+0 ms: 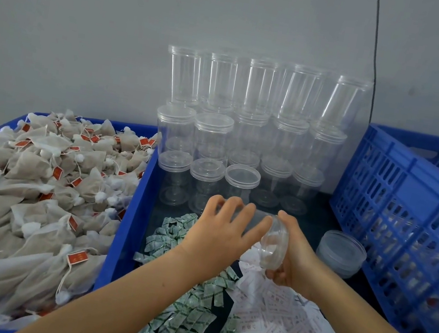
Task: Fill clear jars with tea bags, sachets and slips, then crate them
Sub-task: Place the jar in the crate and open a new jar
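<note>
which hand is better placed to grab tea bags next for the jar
Left, probably. The left hand grips the clear jar on the side nearest the tea bags, heaped in the blue bin at left. The right hand cups the jar's open end, farther away.

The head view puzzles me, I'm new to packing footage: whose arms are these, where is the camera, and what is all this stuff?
There is no machine here. The camera sits on a person's head, looking forward and down, so the two bare arms are that person's own. The left hand and right hand together hold one clear jar lying on its side; the right hand's fingers curl round its lid end. On the left is a blue tray heaped with tea bags. In the middle lie green sachets and white slips. Behind them stand stacked empty jars against the wall. A pile of lids sits beside the blue crate on the right.
</note>
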